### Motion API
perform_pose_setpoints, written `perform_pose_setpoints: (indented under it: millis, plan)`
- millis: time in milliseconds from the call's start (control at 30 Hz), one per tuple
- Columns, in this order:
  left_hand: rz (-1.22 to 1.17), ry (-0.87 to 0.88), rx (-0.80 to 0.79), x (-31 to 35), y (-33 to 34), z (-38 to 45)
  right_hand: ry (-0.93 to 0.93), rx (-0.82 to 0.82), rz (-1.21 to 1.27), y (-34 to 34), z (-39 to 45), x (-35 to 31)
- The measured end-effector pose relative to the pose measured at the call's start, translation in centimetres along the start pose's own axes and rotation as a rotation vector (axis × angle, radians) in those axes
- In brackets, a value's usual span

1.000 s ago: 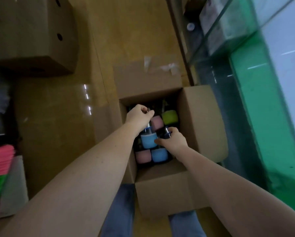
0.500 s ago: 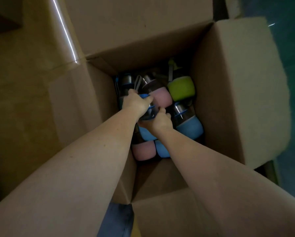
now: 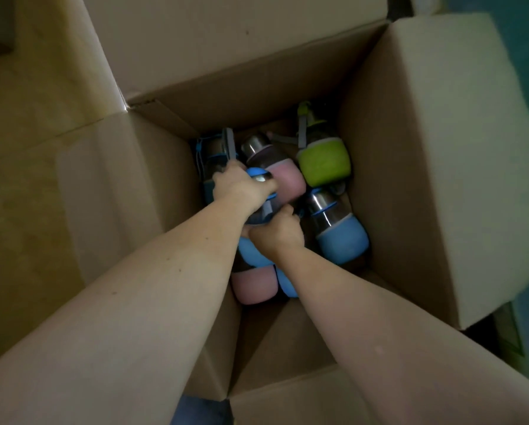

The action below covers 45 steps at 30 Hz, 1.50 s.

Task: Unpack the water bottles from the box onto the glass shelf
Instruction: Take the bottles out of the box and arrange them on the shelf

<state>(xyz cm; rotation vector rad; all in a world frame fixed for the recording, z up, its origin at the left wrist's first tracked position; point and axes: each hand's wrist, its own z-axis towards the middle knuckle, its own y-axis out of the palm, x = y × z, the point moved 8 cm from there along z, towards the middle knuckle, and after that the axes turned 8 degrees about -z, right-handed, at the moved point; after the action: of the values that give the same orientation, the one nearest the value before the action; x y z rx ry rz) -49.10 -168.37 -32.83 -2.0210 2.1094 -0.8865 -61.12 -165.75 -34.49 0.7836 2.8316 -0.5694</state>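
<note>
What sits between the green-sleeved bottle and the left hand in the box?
In the head view, a pink-sleeved bottle with a steel neck lies between the green-sleeved bottle and the left hand.

A shop or stockroom is suggested: an opened cardboard carton packed with many alike water bottles is set on a tan floor
</note>
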Motion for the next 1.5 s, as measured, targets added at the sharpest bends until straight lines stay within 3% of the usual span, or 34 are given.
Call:
perform_pose_setpoints:
  millis: [167,367,733,967,1333,1500]
  plan:
    - [-0.064,0.038,0.053,3.8,-4.4,-6.3,-0.074,0.024,-0.070,-3.7,-6.7,-3.4]
    - [-0.186,0.139,0.103,12.5,-13.2,-18.7,-0.214,0.131,-0.106,-11.9,-20.3,-10.4]
    - [-0.284,0.593,0.269,32.1,-33.9,-46.1,-0.515,0.394,0.006,-28.1,-49.0,-26.8]
    - [-0.310,0.961,0.410,40.4,-45.1,-66.3,-0.801,0.600,0.097,-36.7,-68.7,-34.3]
    - [-0.317,1.458,0.585,45.7,-51.4,-90.6,-1.069,0.815,0.218,-44.8,-92.2,-35.4]
    - [-0.280,1.610,0.554,48.0,-49.5,-97.7,-1.043,1.069,0.236,-49.0,-99.1,-30.7]
